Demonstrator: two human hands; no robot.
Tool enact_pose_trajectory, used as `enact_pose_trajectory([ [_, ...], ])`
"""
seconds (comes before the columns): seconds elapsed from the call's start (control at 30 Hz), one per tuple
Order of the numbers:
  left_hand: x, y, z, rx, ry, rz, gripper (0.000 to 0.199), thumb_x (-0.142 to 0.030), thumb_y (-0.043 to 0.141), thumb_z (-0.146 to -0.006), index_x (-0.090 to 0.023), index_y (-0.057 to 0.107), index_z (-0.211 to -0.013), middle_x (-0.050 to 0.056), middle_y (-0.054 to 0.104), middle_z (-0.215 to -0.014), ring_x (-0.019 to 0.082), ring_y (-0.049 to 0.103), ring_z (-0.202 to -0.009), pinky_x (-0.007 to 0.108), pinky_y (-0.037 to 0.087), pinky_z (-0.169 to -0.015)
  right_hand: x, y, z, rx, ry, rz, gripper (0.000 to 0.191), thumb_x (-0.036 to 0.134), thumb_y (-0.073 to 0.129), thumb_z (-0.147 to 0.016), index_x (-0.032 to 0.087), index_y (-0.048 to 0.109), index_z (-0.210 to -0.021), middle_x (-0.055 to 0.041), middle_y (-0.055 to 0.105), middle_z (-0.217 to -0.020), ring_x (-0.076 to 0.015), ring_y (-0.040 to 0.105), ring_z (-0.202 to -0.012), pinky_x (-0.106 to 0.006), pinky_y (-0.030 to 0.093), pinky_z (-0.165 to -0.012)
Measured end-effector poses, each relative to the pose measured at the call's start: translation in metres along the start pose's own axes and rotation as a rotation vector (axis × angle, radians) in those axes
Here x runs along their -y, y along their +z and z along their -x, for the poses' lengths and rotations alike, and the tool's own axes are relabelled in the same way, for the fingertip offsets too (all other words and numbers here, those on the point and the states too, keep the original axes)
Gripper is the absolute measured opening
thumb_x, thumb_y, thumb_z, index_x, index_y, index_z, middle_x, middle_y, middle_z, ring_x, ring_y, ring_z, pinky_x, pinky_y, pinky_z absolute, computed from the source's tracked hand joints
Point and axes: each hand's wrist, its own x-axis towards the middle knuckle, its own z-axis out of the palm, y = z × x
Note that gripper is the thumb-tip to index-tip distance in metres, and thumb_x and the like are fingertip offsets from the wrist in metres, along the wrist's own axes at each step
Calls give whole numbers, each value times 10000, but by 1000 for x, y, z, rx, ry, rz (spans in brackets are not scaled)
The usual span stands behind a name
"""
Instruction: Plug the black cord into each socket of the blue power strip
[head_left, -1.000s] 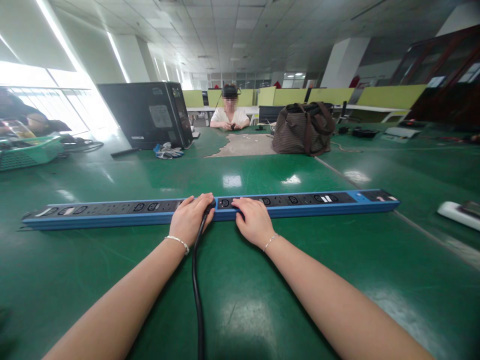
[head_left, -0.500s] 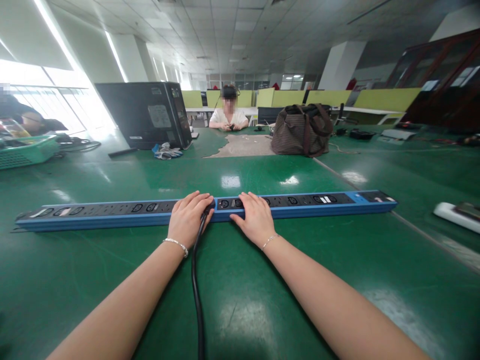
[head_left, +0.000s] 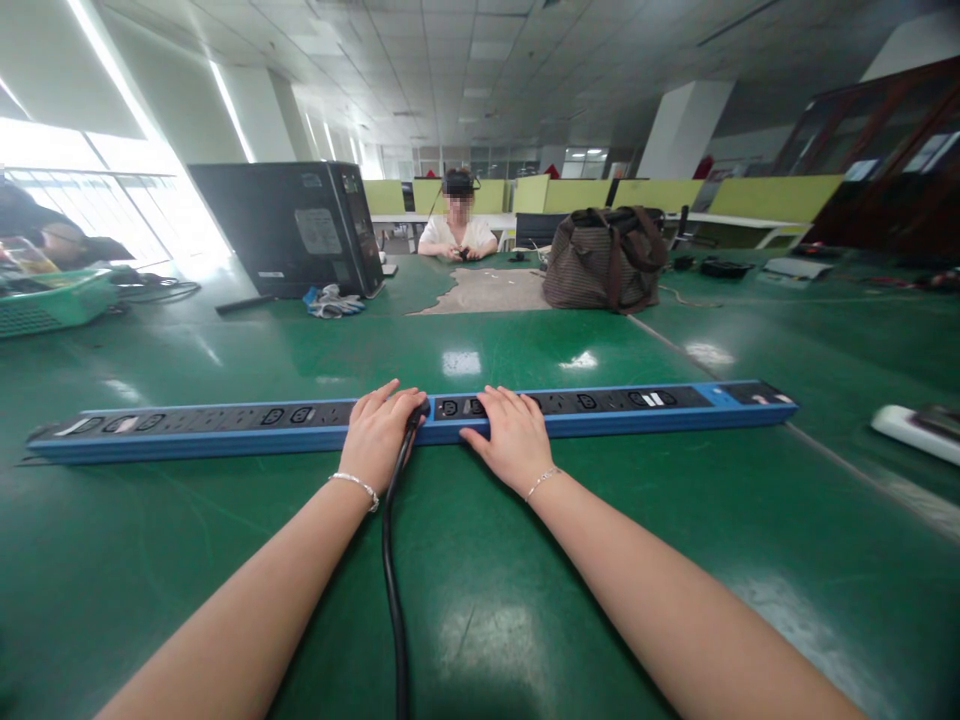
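Observation:
A long blue power strip [head_left: 622, 428] with rows of black sockets lies across the green table in front of me. My left hand [head_left: 380, 425] is closed around a black plug [head_left: 421, 410] at the middle of the strip; most of the plug is hidden by the fingers. From it a black power cord [head_left: 389, 560] runs down toward the table's near side. Just to the right, my right hand [head_left: 514, 435] grips the strip, fingers over its top and thumb against the front edge. Whether the plug is fully seated cannot be seen.
Behind the strip stand a black computer case [head_left: 285, 230], a pair of gloves [head_left: 334, 302] and a brown bag [head_left: 604, 260]. A green basket [head_left: 56, 300] is at far left, a white object [head_left: 915, 430] at right. Another person [head_left: 457, 235] sits across the table.

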Motion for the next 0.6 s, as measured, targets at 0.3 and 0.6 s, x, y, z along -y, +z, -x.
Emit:
enact_pose_trajectory([
  [0.3, 2, 5, -2, 54, -28, 111, 268, -286, 419, -891, -206, 508, -1131, 89, 637, -1079, 209, 610, -1005, 354, 472, -865, -1, 1, 0, 3, 4, -2, 492, 460, 560, -825, 151, 563, -1206, -112, 549, -1304, -269, 452, -1226, -435, 297, -1015],
  [0.6, 3, -4, -8, -134, -347, 187, 286, -313, 423, -866, -204, 490, -1122, 60, 674, -892, 193, 652, -791, 348, 525, -724, -1, 1, 0, -1, 6, -1, 491, 459, 566, -821, 147, 566, -1199, -109, 553, -1300, -266, 457, -1222, -431, 300, -1012],
])
